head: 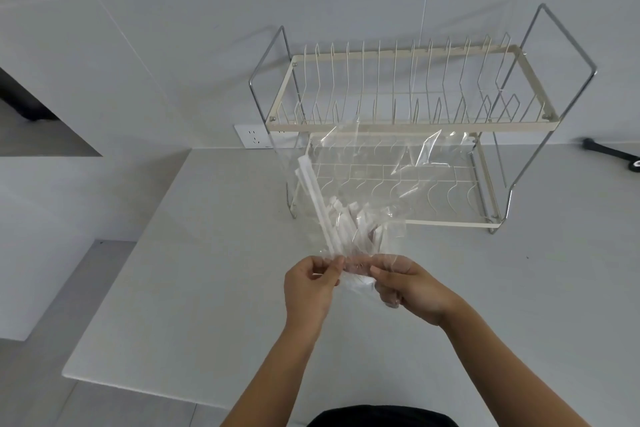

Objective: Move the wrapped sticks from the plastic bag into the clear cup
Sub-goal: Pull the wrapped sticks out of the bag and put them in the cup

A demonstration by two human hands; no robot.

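**Both hands pinch the bag above the bench**

Two bare forearms rise from the bottom edge to mid-frame. Left hand and right hand each have their fingers closed on the lower end of a clear plastic bag, held up over the pale bench. White wrapped sticks lie bunched inside it, just above the hands. Behind, toward the upper right, stands a two-tier wire dish rack.

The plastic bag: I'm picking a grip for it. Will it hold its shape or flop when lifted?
Probably floppy: the plastic bag is thin, clear and creased, and sags where the left hand and right hand pinch its near end. It seems light. The wrapped sticks lie loose and crossed inside, so they may slide.
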